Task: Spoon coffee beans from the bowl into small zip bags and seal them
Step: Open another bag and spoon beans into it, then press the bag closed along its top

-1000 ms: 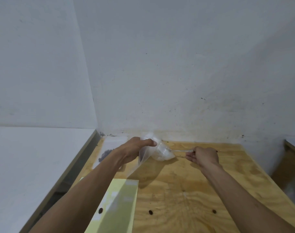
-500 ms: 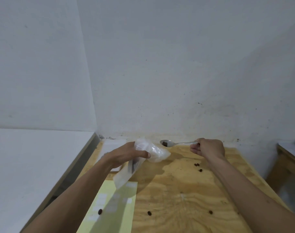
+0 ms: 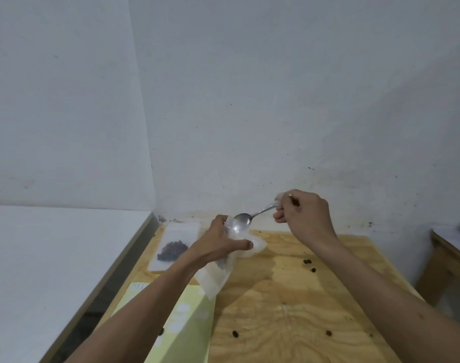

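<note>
My left hand (image 3: 218,244) grips a small clear zip bag (image 3: 218,273) near its top, and the bag hangs down over the wooden table (image 3: 289,310) with a few dark beans inside. My right hand (image 3: 302,213) pinches the handle of a metal spoon (image 3: 243,219) whose bowl sits at the bag's open mouth. Behind the left hand lies crumpled clear plastic (image 3: 255,246), possibly the bowl; I cannot tell. A sealed bag with coffee beans (image 3: 172,250) lies flat at the table's back left.
Loose coffee beans (image 3: 308,263) are scattered on the table, some near the front edge. A pale yellow sheet (image 3: 187,331) lies at the front left. White walls close the back and left; a white surface (image 3: 53,258) sits left, another wooden table (image 3: 449,258) right.
My right hand has lifted and brought the spoon left to the bag's mouth. My left hand has raised the bag and turned its opening up. The camera has tilted, showing the bean bag at back left.
</note>
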Available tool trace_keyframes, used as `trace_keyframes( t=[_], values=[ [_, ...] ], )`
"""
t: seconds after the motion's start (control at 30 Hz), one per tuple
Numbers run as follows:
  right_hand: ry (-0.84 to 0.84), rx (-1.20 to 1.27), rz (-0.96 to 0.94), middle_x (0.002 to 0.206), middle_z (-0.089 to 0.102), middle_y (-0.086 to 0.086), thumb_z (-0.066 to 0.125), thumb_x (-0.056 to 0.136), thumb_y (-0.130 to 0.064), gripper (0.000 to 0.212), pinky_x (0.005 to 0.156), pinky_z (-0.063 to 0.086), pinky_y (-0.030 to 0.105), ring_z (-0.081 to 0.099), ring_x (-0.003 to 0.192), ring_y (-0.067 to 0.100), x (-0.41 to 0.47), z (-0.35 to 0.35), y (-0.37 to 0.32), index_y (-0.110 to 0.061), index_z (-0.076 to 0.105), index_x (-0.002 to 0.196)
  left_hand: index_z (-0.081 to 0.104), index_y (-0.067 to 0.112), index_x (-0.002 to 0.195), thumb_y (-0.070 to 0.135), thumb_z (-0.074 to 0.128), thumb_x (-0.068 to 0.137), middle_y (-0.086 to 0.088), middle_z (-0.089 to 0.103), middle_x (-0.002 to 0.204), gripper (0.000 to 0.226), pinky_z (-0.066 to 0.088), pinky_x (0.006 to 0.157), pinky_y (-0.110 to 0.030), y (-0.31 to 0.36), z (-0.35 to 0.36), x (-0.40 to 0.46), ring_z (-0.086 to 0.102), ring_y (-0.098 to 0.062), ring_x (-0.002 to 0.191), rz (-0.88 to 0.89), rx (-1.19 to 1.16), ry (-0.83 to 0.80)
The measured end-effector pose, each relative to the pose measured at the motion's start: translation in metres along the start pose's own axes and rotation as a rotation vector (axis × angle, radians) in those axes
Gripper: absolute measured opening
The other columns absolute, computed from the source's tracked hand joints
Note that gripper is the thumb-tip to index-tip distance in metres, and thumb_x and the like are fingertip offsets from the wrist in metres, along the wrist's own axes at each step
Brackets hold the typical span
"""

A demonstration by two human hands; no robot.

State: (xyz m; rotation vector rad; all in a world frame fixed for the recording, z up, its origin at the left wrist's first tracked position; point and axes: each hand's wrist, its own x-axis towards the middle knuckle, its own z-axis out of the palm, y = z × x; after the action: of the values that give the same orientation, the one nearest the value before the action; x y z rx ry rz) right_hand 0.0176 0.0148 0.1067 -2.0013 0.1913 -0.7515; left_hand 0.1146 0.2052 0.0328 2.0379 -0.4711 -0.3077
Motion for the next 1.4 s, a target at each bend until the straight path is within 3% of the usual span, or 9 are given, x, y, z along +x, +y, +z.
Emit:
trace_keyframes(
  t=[0.17, 0.33, 0.4, 0.5, 0.63, 0.73, 0.97, 1.17, 1.4],
  values=[
    [0.098, -0.127, -0.370, 0.075, 0.072, -0.004, 0.059, 0.103, -0.016, 0.019, 0.065, 0.057, 0.026, 0.070, 0.070, 0.004, -0.009, -0.008, 0.007, -0.012, 0.075, 0.095, 0.033, 0.020, 0.144, 0.043, 0.086, 0.073, 0.000, 0.048, 0.133, 0.091, 0.046, 0.076, -0.026, -0.002, 0.004, 0.004, 0.053, -0.018, 0.116, -0.020, -0.027, 0.045],
    [0.107, -0.493, -0.679, 0.088, 0.066, 0.003, 0.062, 0.098, -0.004, 0.012, 0.059, 0.057, 0.036, 0.067, 0.069, 0.020, -0.022, -0.029, 0.048, -0.007, 0.073, 0.101, 0.027, 0.020, 0.149, 0.060, 0.088, 0.055, -0.004, 0.043, 0.144, 0.119, 0.051, 0.102, -0.039, -0.005, 0.007, 0.007, 0.051, -0.024, 0.128, -0.034, -0.124, 0.093],
    [0.029, -0.684, -0.773, 0.089, 0.063, 0.006, 0.058, 0.100, -0.008, 0.015, 0.052, 0.057, 0.037, 0.065, 0.066, 0.023, -0.040, -0.032, 0.074, -0.005, 0.072, 0.102, 0.027, 0.019, 0.146, 0.057, 0.090, 0.058, -0.004, 0.045, 0.140, 0.115, 0.055, 0.089, -0.035, -0.003, 0.010, 0.006, 0.055, -0.022, 0.121, -0.030, -0.184, 0.124],
    [-0.122, -0.761, -0.747, 0.090, 0.060, 0.005, 0.057, 0.100, -0.018, 0.018, 0.042, 0.051, 0.036, 0.059, 0.057, 0.023, -0.071, -0.028, 0.106, -0.007, 0.071, 0.106, 0.028, 0.019, 0.145, 0.053, 0.091, 0.062, -0.003, 0.047, 0.136, 0.110, 0.053, 0.075, -0.031, 0.004, 0.017, 0.006, 0.058, -0.020, 0.114, -0.030, -0.238, 0.165],
    [-0.177, -0.834, -0.739, 0.091, 0.065, 0.008, 0.078, 0.086, -0.011, 0.016, 0.039, 0.046, 0.032, 0.061, 0.058, 0.023, -0.096, -0.019, 0.122, -0.006, 0.072, 0.100, 0.029, 0.026, 0.144, 0.065, 0.090, 0.047, -0.001, 0.048, 0.137, 0.122, 0.055, 0.096, -0.045, 0.010, 0.024, 0.007, 0.059, -0.021, 0.116, -0.023, -0.245, 0.174],
    [-0.207, -0.870, -0.789, 0.091, 0.069, 0.003, 0.061, 0.093, -0.023, 0.018, 0.042, 0.047, 0.027, 0.065, 0.061, 0.016, -0.106, -0.018, 0.125, -0.011, 0.074, 0.097, 0.028, 0.027, 0.145, 0.065, 0.090, 0.047, -0.002, 0.047, 0.138, 0.122, 0.054, 0.098, -0.045, 0.014, 0.025, 0.005, 0.058, -0.022, 0.118, -0.011, -0.241, 0.180],
    [-0.481, -0.965, -0.632, 0.091, 0.065, -0.003, 0.046, 0.088, -0.037, 0.034, 0.047, 0.047, 0.022, 0.062, 0.066, 0.011, -0.123, -0.014, 0.129, -0.017, 0.071, 0.100, 0.030, 0.028, 0.144, 0.063, 0.091, 0.046, -0.001, 0.047, 0.138, 0.120, 0.054, 0.099, -0.044, 0.019, 0.022, 0.001, 0.058, -0.022, 0.120, -0.002, -0.262, 0.179],
    [-0.605, -0.924, -0.522, 0.115, 0.060, 0.000, 0.034, 0.091, -0.045, 0.047, 0.079, 0.053, 0.031, 0.060, 0.093, 0.017, -0.121, -0.019, 0.114, -0.019, 0.061, 0.120, 0.031, 0.023, 0.143, 0.059, 0.090, 0.046, -0.001, 0.050, 0.134, 0.120, 0.055, 0.077, -0.031, 0.025, 0.018, -0.013, 0.061, -0.019, 0.112, 0.016, -0.266, 0.186],
    [-0.082, -0.138, -0.020, 0.080, 0.075, -0.014, 0.063, 0.093, -0.037, 0.020, 0.071, 0.050, 0.021, 0.068, 0.075, -0.002, -0.065, -0.026, 0.039, -0.027, 0.079, 0.083, 0.022, 0.023, 0.153, 0.068, 0.086, 0.044, 0.002, 0.035, 0.148, 0.134, 0.055, 0.079, -0.028, 0.032, 0.026, -0.023, 0.043, -0.022, 0.134, 0.046, -0.077, 0.191]
  ],
)
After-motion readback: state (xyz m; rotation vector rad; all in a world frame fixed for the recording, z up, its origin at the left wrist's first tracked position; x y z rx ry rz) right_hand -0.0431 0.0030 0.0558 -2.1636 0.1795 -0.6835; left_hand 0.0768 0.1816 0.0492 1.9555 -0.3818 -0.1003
